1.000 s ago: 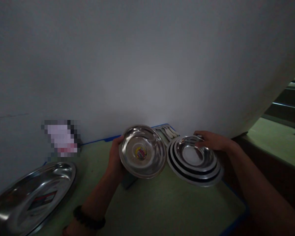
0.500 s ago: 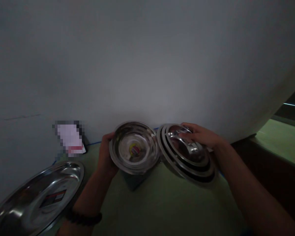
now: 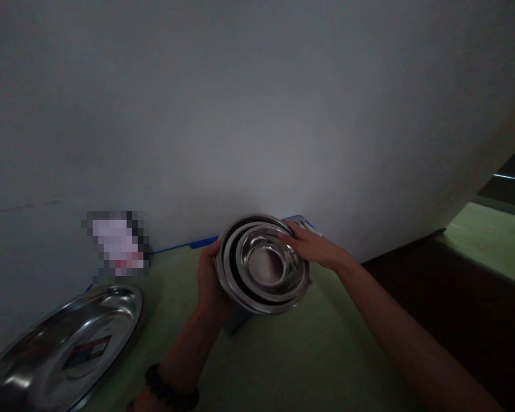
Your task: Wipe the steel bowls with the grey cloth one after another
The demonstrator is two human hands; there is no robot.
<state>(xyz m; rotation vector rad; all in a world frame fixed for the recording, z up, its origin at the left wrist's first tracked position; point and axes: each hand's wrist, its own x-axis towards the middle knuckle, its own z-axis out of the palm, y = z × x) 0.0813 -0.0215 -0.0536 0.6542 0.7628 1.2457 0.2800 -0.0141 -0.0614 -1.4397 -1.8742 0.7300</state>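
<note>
A nested stack of shiny steel bowls (image 3: 264, 266) is held tilted above the green table (image 3: 292, 355), near the white wall. My left hand (image 3: 210, 283) grips the stack's left rim from behind, fingers wrapped round it. My right hand (image 3: 311, 246) holds the right rim, fingers curled over the top edge. A dark bead bracelet (image 3: 169, 389) sits on my left wrist.
A large oval steel platter (image 3: 64, 346) with a label lies at the lower left. A blurred white and pink packet (image 3: 118, 243) leans on the wall. A blue tray edge (image 3: 197, 243) runs along the wall. A dark strip (image 3: 433, 274) borders the table on the right.
My right hand has carried the stack of bowls to the left and set it into the single bowl in my left hand. Both hands now hold one nested stack.
</note>
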